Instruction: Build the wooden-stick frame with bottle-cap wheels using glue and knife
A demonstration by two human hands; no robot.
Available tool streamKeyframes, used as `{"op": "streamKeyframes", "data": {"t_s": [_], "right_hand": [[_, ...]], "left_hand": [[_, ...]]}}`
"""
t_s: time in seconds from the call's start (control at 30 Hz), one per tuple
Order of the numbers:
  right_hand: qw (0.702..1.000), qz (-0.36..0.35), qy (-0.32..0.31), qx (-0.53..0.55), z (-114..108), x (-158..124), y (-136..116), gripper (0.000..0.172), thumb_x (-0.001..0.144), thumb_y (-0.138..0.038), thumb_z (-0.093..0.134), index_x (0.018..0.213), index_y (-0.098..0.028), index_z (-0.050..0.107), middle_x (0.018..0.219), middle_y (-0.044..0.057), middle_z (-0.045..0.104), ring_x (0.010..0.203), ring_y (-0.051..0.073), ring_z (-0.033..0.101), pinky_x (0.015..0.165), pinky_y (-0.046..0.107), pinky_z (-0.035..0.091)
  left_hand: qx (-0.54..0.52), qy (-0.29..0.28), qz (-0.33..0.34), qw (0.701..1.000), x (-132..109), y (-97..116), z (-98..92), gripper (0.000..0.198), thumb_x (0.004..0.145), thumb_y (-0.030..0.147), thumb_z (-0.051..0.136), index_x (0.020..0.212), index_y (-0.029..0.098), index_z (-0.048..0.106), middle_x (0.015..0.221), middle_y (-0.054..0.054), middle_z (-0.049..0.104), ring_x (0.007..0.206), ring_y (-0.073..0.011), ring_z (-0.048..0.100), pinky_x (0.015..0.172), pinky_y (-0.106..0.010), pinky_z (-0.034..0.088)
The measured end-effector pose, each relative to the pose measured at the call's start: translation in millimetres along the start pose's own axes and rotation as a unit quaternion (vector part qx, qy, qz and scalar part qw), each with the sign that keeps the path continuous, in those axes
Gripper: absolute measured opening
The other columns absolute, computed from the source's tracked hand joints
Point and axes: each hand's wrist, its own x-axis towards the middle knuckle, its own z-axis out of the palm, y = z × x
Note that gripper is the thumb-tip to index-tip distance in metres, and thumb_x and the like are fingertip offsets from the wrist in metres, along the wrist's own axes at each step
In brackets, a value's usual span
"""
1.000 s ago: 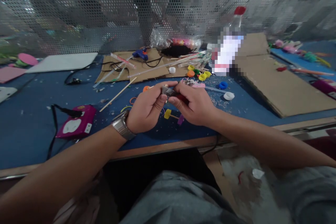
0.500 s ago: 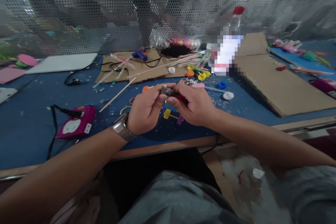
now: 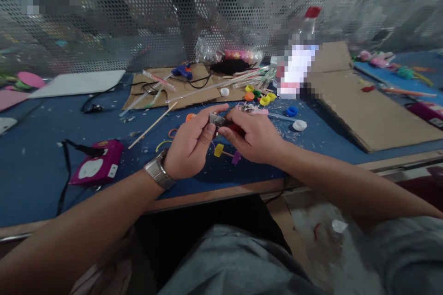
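Note:
My right hand (image 3: 259, 136) is wrapped round a pair of pliers (image 3: 217, 120) with a grey metal head and red handles; most of the handles are hidden in the palm. My left hand (image 3: 188, 150), with a metal watch at the wrist, meets the jaws from the other side. Its thumb and fingers close around the jaw end on a small pale piece, mostly hidden. Below the hands, a yellow piece (image 3: 218, 150) and a purple piece (image 3: 236, 157) sit at the ends of a short stick on the blue table. An orange cap (image 3: 190, 117) is partly behind my left hand.
A magenta power box (image 3: 98, 162) with a black cable stands left, near a wooden stick (image 3: 152, 126). Behind lie a blue glue gun (image 3: 182, 71), straws, and several bottle caps (image 3: 265, 100). Cardboard (image 3: 374, 110) covers the right; a red-capped bottle (image 3: 313, 13) stands at the back.
The view has shifted slightly. My left index finger is raised and straighter, and more of the pliers' head shows between the hands. My right hand keeps its grip.

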Motion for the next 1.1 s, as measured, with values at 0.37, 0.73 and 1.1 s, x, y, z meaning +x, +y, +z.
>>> {"op": "streamKeyframes", "data": {"t_s": [0.37,0.73,1.1], "right_hand": [[0.999,-0.029,0.024,0.0,1,-3,-1,0.045,0.115,-0.058,0.044,0.091,-0.022,0.057,0.068,-0.002,0.057,0.059,0.015,0.049,0.061,0.03,0.029],[1.0,-0.017,0.005,0.023,-1,-1,-1,0.044,0.114,-0.058,0.046,0.09,-0.022,0.055,0.074,0.0,0.061,0.063,0.015,0.05,0.062,0.031,0.03],[0.999,-0.047,0.019,0.016,1,-3,0,0.039,0.114,-0.051,0.049,0.088,-0.022,0.055,0.073,0.0,0.061,0.062,0.014,0.05,0.061,0.03,0.03]], "left_hand": [[0.004,0.012,-0.003,1.0,-2,13,1.6,0.043,0.119,0.033,0.043,0.146,0.017,0.071,0.137,-0.013,0.079,0.106,-0.023,0.079,0.113,-0.043,0.059],[-0.211,0.012,-0.083,0.974,-6,-1,8.5,0.054,0.111,0.046,0.065,0.159,0.021,0.063,0.134,-0.011,0.079,0.11,-0.0231,0.078,0.095,-0.033,0.066],[-0.411,-0.017,-0.156,0.898,-4,-1,9.8,0.045,0.104,0.04,0.077,0.147,0.026,0.075,0.127,-0.01,0.079,0.111,-0.0211,0.077,0.094,-0.029,0.066]]}}
